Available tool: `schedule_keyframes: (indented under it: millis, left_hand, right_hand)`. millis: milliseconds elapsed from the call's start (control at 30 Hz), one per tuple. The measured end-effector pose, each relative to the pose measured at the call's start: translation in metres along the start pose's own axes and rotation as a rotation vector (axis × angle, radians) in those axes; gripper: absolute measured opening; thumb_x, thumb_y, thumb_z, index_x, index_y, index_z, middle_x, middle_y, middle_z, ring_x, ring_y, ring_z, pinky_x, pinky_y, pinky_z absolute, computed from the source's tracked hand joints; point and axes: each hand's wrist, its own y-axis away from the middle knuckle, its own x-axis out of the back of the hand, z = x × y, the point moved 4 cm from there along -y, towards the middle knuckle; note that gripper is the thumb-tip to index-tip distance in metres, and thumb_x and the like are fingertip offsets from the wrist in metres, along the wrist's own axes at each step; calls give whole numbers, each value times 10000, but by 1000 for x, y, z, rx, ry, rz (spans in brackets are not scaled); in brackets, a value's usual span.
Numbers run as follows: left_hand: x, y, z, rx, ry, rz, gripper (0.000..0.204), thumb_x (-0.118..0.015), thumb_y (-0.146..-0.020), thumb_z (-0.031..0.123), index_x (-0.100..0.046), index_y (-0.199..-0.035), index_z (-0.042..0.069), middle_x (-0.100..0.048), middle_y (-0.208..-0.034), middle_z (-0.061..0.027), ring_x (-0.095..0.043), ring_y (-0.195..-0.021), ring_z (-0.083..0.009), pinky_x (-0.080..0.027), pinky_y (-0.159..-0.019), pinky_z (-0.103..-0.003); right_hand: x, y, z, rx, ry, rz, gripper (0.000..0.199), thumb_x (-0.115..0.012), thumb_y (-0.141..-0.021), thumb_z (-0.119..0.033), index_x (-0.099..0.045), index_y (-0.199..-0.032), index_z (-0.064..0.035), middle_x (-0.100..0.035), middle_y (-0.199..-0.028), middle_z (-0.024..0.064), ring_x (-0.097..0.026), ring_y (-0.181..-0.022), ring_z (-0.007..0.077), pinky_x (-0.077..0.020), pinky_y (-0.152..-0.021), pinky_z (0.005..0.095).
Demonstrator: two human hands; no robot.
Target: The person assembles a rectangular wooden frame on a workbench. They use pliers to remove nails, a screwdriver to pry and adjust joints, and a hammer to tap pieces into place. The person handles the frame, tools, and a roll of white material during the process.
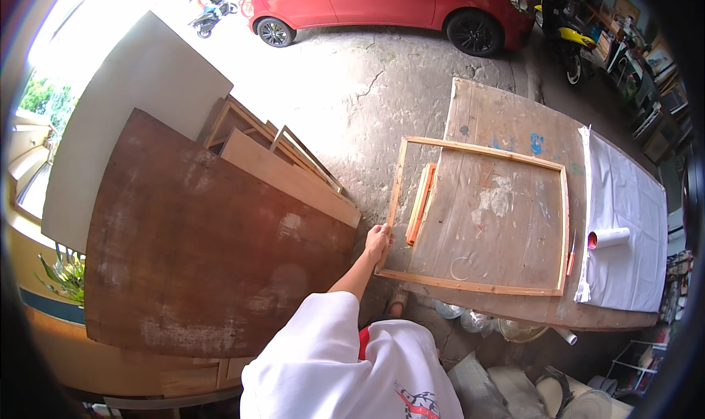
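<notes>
Left hand (378,244) with fingers clamped on the near left corner of wooden frame (481,221), flat on the table (507,118).

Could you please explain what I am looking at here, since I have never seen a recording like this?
This is one view from a fisheye camera worn on a person's head, looking down; straight edges bend near the rim. There is no machine, only bare hands. The left hand grips the near left corner of a rectangular frame of pale wooden strips, which lies on a worn wooden tabletop and overhangs its left edge. An orange bar-shaped tool lies inside the frame, and white cloth with a white roll covers the table's right end. The right hand is out of view.
</notes>
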Motion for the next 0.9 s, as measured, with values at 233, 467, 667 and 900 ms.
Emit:
schedule_keyframes:
  millis: [233,467,667,900]
  left_hand:
    - [23,69,40,-169,78,149,274,-574,-1068,332,-605,-983,73,-635,-799,-56,-607,-671,-147,-523,-608,-301]
    - [61,170,8,-222,136,370,234,-562,-1069,307,-605,-1066,77,-650,-841,-91,-641,-713,-175,-548,-637,-324]
    - [12,249,-77,-178,324,561,345,-437,-1123,357,-561,-1105,36,-618,-947,-89,-598,-786,-177,-540,-664,-308]
    - [-132,279,-149,-168,335,428,345,-514,-1101,369,-547,-1075,27,-650,-948,-102,-664,-853,-203,-571,-745,-352]
  right_hand:
    - [58,-1,-8,153,-55,332,484,-736,-944,-384,-562,-780,37,-512,-667,188,-488,-605,341,-393,-603,498]
    - [187,-65,-95,380,-370,392,405,-700,-981,-381,-637,-923,14,-647,-765,185,-593,-692,327,-493,-683,443]
    - [287,-140,-155,782,-229,620,319,-716,-971,-292,-566,-840,-43,-578,-785,141,-565,-786,371,-461,-718,485]
    - [314,-222,-234,1000,-2,560,256,-689,-969,-269,-587,-986,-35,-623,-930,160,-592,-930,384,-477,-837,497]
